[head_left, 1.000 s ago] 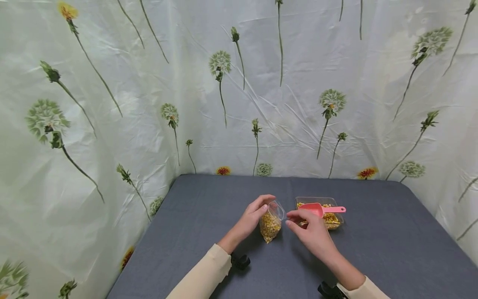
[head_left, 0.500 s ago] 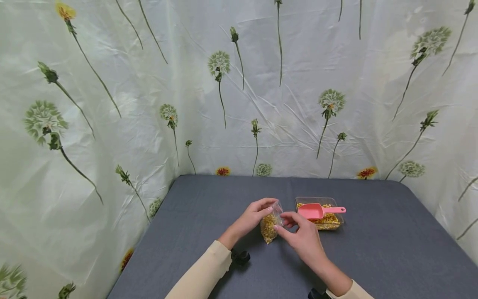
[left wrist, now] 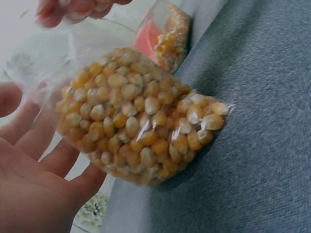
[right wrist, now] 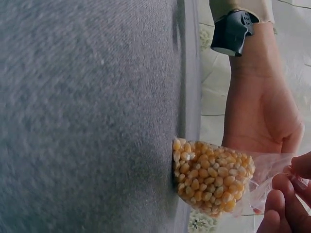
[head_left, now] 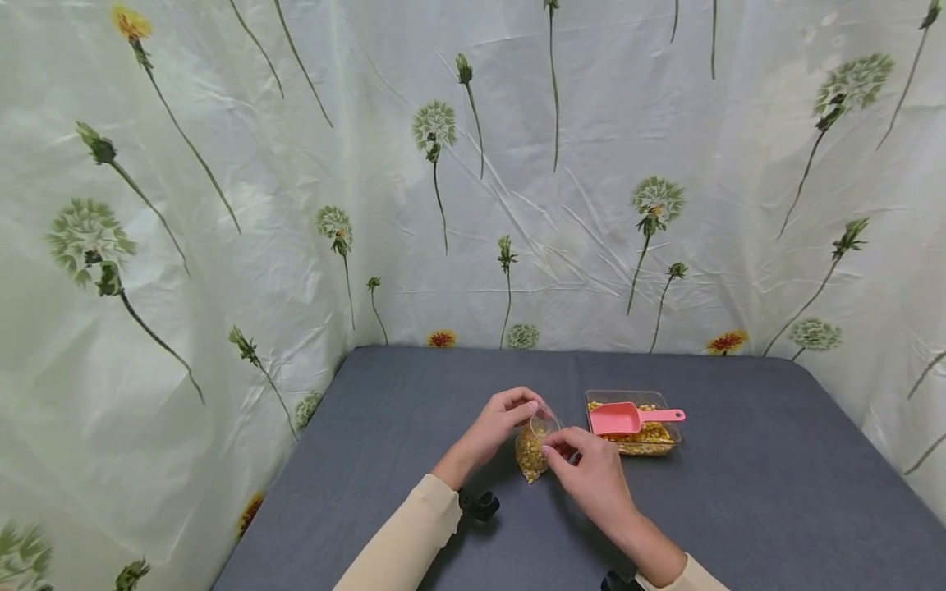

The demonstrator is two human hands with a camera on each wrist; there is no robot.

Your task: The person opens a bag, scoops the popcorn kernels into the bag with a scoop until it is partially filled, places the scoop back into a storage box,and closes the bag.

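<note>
A clear plastic bag (head_left: 530,456) part-filled with yellow corn kernels stands upright on the cloth, its bottom touching the table. My left hand (head_left: 491,427) holds the far left side of the bag's mouth, thumb and fingers at the film. On the other side, my right hand (head_left: 591,474) pinches the near right edge of the mouth between thumb and fingers. The kernels fill the lower part of the bag (left wrist: 136,116) in the left wrist view. Seen from the right wrist, the film above the corn (right wrist: 214,177) is drawn up toward both hands.
Behind my right hand is a clear rectangular container (head_left: 668,402) with more corn kernels. A pink scoop (head_left: 621,418) lies across it, its handle jutting past the right rim. Grey cloth (head_left: 739,476) covers the table; a flower-print curtain (head_left: 576,205) hangs behind.
My right hand has moved left from beside the bag and now pinches its mouth. The left hand has stayed at the bag's other side. Container and scoop have kept their places.
</note>
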